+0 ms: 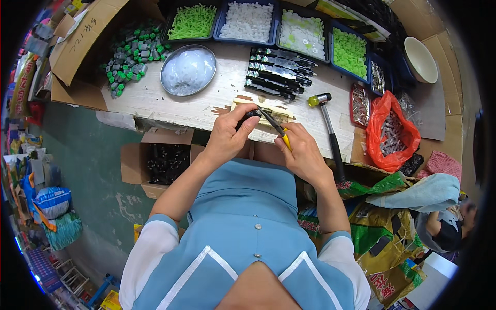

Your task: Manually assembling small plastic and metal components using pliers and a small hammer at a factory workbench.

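At the near edge of the bench, my left hand (pixel 229 132) is closed around a small black part (pixel 244 119), partly hidden by the fingers. My right hand (pixel 302 155) grips a slim pointed metal tool (pixel 272 121) with a black and yellow handle. Its tip meets the black part by the left fingertips; the exact kind of tool cannot be told. Just beyond both hands lies a pale block (pixel 283 112) with a dark fitting on it. Farther back, several black assembled pieces (pixel 279 72) are stacked in a row.
A hammer (pixel 327 124) lies right of my hands, its handle over the bench edge. Trays of green pieces (pixel 192 22) and white pieces (pixel 245 20) line the back. A round metal dish (pixel 188 70) stands left, a red bag (pixel 392 132) right. Below sits a box (pixel 168 163) of black parts.
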The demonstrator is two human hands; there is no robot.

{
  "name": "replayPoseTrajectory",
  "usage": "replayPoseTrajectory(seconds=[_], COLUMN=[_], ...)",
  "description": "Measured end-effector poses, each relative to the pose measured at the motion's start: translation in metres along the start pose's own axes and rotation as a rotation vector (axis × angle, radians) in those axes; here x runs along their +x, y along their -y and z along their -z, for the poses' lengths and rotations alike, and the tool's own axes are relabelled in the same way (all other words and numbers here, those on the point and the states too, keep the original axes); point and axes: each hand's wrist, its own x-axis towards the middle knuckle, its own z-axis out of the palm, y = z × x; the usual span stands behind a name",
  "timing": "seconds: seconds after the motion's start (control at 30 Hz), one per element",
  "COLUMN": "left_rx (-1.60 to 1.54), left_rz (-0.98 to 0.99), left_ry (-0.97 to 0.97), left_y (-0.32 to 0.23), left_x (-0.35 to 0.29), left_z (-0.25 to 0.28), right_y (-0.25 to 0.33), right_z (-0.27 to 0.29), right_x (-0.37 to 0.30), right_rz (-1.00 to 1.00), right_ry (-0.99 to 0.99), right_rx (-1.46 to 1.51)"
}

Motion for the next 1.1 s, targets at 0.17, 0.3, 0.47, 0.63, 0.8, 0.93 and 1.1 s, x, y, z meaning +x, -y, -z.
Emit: replayPoseTrajectory(seconds=[0.17, 0.3, 0.47, 0.63, 0.8, 0.93, 1.1], left_rx=[-0.250, -1.080, -1.119, 0.250, 0.598, 0.765, 0.990], left_rz=[0.261, 0.669, 0.693, 0.420, 0.205, -0.595, -0.616], left_ry=[0.127, 0.521, 0.493, 0.283, 0.072, -0.066, 0.077], left_y=[0.004, 0.021, 0.030, 0.058, 0.030, 0.009, 0.015], left_x=[-0.004, -0.008, -0.031, -0.076, -0.040, 0.064, 0.126], left_z=[0.007, 0.033, 0.043, 0.099, 0.104, 0.020, -0.051], right_y=[-0.005, -0.002, 0.004, 0.005, -0.015, -0.013, -0.017], right_z=[0.000, 0.001, -0.015, -0.023, -0.012, -0.005, 0.004], right_x=[-0.005, -0.008, -0.010, -0.009, -0.018, -0.016, -0.020], right_rz=[0.006, 0.111, 0.187, 0.159, 0.042, 0.039, 0.023], right_ry=[0.154, 0.269, 0.261, 0.165, 0.038, -0.026, -0.071], right_rx=[-0.002, -0.059, -0.004, 0.058, 0.128, 0.135, 0.089])
